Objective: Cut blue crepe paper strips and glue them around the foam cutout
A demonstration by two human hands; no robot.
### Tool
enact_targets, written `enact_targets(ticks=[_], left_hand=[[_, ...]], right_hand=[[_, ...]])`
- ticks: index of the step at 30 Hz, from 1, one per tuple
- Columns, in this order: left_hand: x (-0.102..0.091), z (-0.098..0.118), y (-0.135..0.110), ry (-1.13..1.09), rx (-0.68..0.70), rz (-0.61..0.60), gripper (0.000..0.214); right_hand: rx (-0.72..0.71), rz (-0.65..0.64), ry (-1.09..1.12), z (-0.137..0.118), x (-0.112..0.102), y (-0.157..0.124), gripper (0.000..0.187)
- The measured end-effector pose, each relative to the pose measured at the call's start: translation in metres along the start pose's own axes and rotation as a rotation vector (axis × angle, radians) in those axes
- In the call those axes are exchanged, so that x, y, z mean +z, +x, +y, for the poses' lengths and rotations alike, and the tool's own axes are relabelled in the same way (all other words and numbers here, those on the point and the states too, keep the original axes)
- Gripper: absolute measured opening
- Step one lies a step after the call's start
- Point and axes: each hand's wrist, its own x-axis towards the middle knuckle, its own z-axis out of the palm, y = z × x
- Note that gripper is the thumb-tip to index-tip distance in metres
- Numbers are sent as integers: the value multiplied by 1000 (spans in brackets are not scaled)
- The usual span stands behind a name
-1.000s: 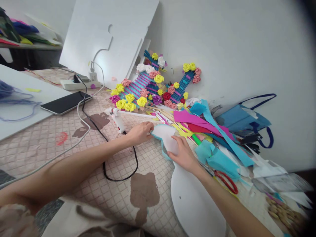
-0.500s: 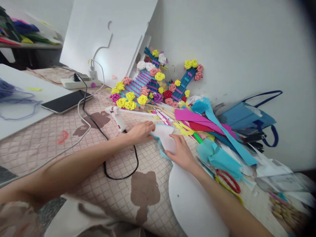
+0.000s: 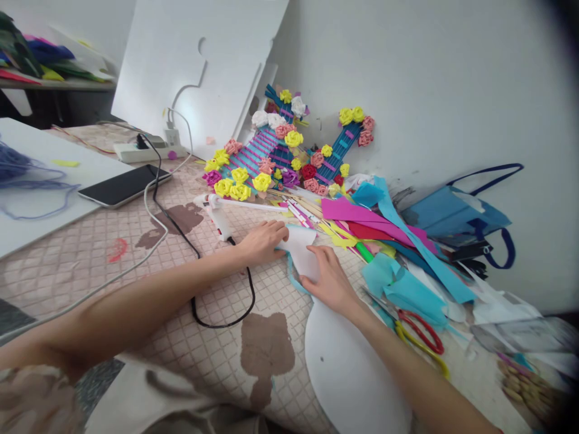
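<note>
A white foam cutout (image 3: 350, 374) edged with light-blue paper lies on the patterned tablecloth, its narrow end (image 3: 301, 244) pointing toward the wall. My left hand (image 3: 262, 241) pinches the blue edging at that narrow end, fingers curled onto it. My right hand (image 3: 330, 280) lies on the white neck of the cutout, fingers stretched and pressing it down. A white glue gun (image 3: 217, 214) rests just left of my left hand, its black cord looping under my forearm.
Coloured paper strips (image 3: 384, 235) and red-and-yellow scissors (image 3: 423, 337) lie to the right. Stick frames with paper roses (image 3: 271, 157) lean on the wall. A phone (image 3: 122, 185), power strip (image 3: 142, 150), white boards and a blue bag (image 3: 456, 217) surround the spot.
Both hands shifted slightly along the cutout's narrow end, my left fingers curling further over the blue edging. The view moved a little.
</note>
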Motion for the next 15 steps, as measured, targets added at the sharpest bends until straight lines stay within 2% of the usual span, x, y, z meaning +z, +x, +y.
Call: enact_targets(ticks=[7,12,15], left_hand=[[2,5,-1,16,-62,-19,20],[0,-2,-2,-118,-43,-20,22],[-2,-6,-2,-173,-19,-4,21]], right_hand=[[-5,-23,-36,-1,2,-3,56],[-9,-67,30,2,-4,-9,50],[-13,-25,105,6,-9,-10,44]])
